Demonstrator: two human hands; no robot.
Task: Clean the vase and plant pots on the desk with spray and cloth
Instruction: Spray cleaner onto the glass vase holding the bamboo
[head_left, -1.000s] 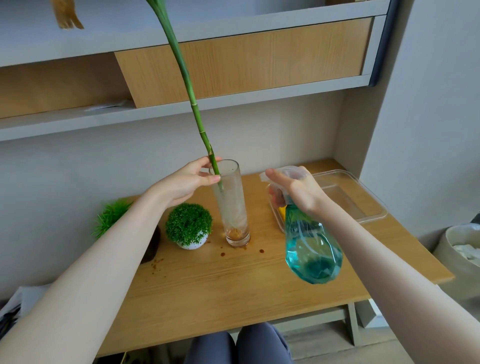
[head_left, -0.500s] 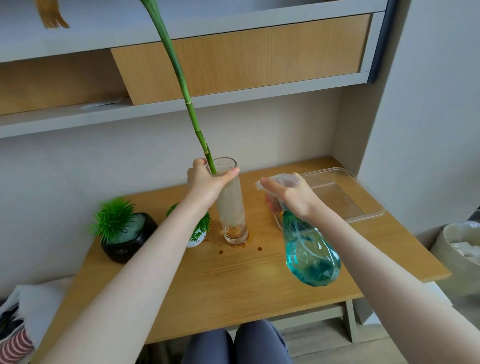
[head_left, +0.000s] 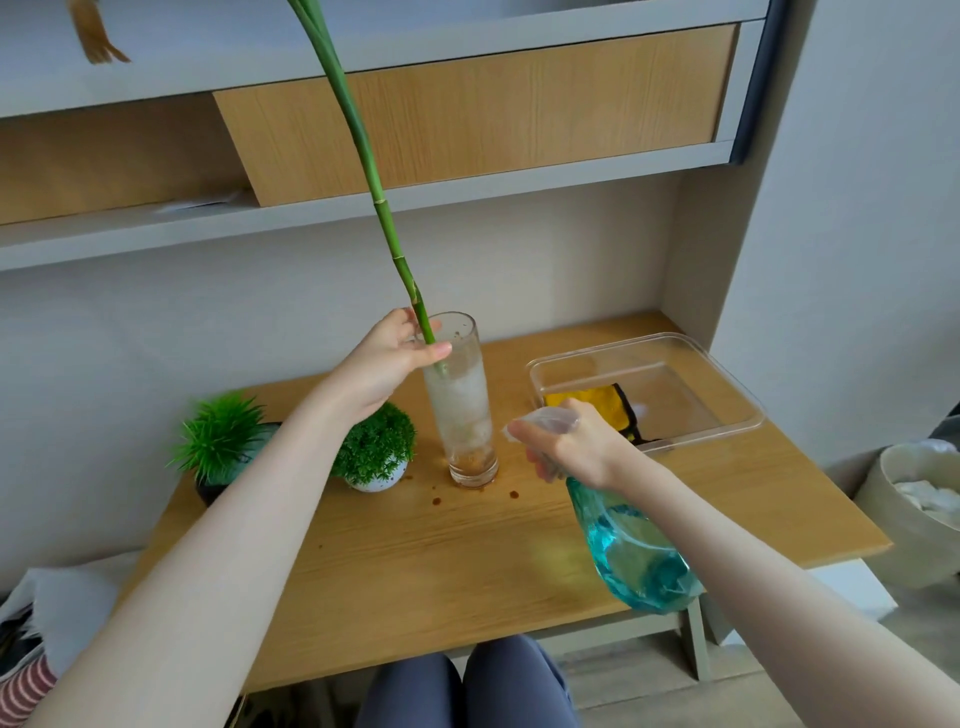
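The left hand (head_left: 387, 358) grips the rim of the tall glass vase (head_left: 460, 400) standing mid-worktop (head_left: 415, 561); the right hand (head_left: 569, 449) holds a teal spray bottle (head_left: 634, 556) aimed at it. Foam coats the glass; wiping and both plant pots look undone, the yellow cloth (head_left: 589, 408) unused in its tray.

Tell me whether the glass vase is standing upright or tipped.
Upright: the glass vase stands on its base on the desk, steadied near the rim by the left hand.

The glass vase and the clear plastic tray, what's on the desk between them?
In the head view, nothing stands between the glass vase and the clear plastic tray: only bare desk, apart from the spray bottle's nozzle held above it.
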